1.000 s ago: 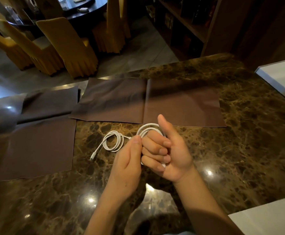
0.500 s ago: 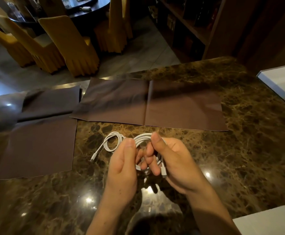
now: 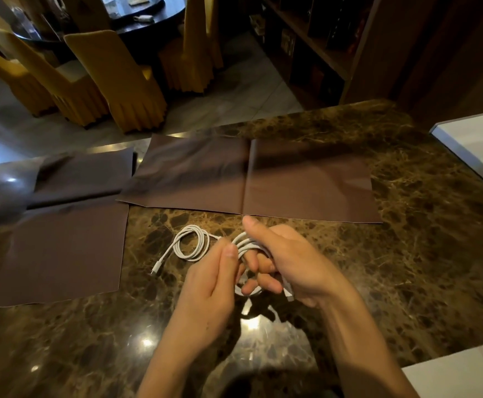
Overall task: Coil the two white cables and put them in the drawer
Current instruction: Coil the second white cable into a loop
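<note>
Marble countertop, brown mats, yellow chairs beyond; left hand and right hand fingers clamp a white cable.

Setting: dining room, restaurant or banquet type, possibly a formal home; cannot tell which. 
- Dark round dining table at rear with a glass turntable on top.
- Chairs around it in pleated gold fabric covers.
- Polished grey tiled floor.
- Dark wood shelving along the right wall, contents too dim to identify.
- Foreground: glossy brown marble table with brown cloths laid flat on it.
</note>
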Available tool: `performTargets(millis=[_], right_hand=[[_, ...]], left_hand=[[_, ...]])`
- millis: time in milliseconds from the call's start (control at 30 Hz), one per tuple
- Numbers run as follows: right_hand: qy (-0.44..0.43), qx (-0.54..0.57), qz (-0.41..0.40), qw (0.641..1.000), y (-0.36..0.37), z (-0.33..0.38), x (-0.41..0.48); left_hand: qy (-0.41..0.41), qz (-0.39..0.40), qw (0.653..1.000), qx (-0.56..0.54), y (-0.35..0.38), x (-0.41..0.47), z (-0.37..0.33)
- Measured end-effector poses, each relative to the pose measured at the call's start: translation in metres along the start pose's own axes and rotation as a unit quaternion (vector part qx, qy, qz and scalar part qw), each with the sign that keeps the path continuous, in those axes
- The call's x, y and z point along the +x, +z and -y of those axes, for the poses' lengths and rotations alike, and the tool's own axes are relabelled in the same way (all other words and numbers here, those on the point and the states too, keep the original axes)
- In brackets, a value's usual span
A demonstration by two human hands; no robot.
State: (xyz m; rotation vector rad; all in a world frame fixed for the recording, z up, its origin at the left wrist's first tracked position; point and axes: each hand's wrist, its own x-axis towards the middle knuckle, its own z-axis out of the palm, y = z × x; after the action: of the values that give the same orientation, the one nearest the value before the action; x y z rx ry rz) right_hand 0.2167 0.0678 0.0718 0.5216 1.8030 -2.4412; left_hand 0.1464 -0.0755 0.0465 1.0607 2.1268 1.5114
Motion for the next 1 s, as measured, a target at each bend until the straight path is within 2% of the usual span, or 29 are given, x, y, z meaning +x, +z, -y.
performTargets(millis=[200,400,533,667,733,800,867,933,1000], right_hand=[[-0.004,0.093,0.061,0.994,-0.004,-0.011,0.0],[-0.037,0.117,-0.088,0.989,0.018,-0.02,0.011],[-0.051,0.183,-0.123,0.974,0.011,-0.018,0.013],[-0.052,0.196,-0.122,0.972,0.005,-0.011,0.009],[-0.048,0.187,-0.11,0.975,0.01,-0.012,0.009],[-0.052,0.166,-0.105,0.979,0.015,-0.014,0.01],[-0.056,0.132,-0.117,0.983,0.016,-0.015,0.011],[-0.059,0.095,-0.138,0.984,0.014,-0.016,0.012],[-0.066,0.068,-0.153,0.984,0.012,-0.019,0.014]], left_hand=[[0.018,0.001,0.999,0.034,-0.008,0.0,0.003],[-0.002,-0.039,0.999,0.003,-0.002,0.01,0.003],[-0.022,0.035,0.996,-0.074,-0.023,0.009,0.008],[-0.023,0.096,0.995,0.018,-0.037,0.004,0.024],[-0.033,0.113,0.993,0.028,-0.032,0.005,0.023],[-0.049,0.074,0.996,-0.022,-0.024,0.008,0.017],[-0.076,-0.003,0.993,-0.093,-0.019,0.011,0.011],[-0.126,-0.035,0.971,-0.2,-0.017,0.013,0.009],[-0.175,-0.036,0.935,-0.306,-0.015,0.014,0.006]])
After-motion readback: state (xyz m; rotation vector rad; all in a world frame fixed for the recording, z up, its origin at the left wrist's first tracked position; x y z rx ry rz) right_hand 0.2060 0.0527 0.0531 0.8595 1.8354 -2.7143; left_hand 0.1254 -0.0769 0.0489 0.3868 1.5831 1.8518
